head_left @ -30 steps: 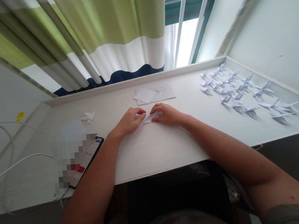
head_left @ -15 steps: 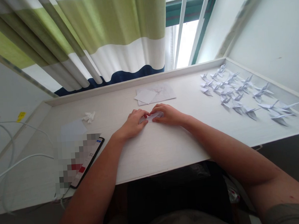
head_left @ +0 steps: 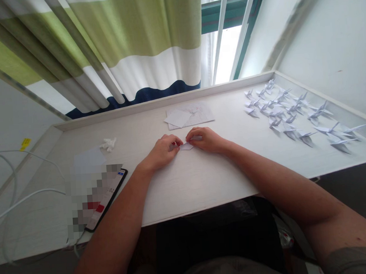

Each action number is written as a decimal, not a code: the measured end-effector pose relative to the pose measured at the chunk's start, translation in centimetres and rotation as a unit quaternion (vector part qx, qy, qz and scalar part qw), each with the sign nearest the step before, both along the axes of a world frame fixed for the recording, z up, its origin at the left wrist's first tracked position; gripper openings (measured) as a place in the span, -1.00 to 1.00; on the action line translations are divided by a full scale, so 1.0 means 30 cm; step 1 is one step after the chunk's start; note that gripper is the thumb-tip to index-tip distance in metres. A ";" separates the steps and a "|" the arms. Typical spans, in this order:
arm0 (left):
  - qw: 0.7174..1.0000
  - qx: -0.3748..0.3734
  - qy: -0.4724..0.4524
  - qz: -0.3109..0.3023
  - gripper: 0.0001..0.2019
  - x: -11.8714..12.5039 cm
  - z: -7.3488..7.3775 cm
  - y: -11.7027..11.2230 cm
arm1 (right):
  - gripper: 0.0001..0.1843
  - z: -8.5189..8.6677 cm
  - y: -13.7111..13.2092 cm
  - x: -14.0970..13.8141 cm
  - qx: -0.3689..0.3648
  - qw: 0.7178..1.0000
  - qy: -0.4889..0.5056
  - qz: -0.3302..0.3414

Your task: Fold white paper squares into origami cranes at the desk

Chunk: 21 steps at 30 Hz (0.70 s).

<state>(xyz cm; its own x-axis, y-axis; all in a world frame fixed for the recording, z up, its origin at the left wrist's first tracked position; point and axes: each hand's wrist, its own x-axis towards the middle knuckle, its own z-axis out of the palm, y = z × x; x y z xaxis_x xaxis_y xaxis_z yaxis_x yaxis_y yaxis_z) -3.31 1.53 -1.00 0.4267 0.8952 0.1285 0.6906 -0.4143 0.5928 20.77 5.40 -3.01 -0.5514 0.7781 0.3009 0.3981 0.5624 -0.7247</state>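
A small folded piece of white paper (head_left: 187, 146) lies between my hands near the middle of the white desk (head_left: 186, 186). My left hand (head_left: 164, 150) pinches its left end between thumb and fingers. At the opposite end, my right hand (head_left: 205, 139) grips the paper with its fingertips, the other fingers curled. Parts of the paper are hidden behind the fingers. Just beyond the hands lie a blank white sheet (head_left: 178, 118) and, partly under it, a sheet with printed or written marks (head_left: 202, 114).
Several folded paper cranes (head_left: 289, 130) stand at the right. To the left are a phone (head_left: 108, 199), partly blurred out, a pale paper sheet (head_left: 89, 159), a crumpled white scrap (head_left: 108, 144) and white cables (head_left: 34, 193). A raised ledge (head_left: 131, 108) borders the back, below the curtain (head_left: 145, 27).
My fingers have shifted on the folded paper, and the right hand has moved slightly right. More of the paper's front now shows between the hands.
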 end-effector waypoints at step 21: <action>0.997 0.030 -0.014 -0.070 -0.80 0.000 0.020 -0.001 | -0.84 0.029 -0.002 0.040 -0.016 0.999 -0.020 0.042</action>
<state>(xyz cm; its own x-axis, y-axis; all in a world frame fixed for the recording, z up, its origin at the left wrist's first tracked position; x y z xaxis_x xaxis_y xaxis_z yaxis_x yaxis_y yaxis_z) -3.32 1.49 -0.40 0.5418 0.8180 0.1931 0.6072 -0.5398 0.5830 21.96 5.34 -2.13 -0.6258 0.7377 0.2532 0.3795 0.5716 -0.7275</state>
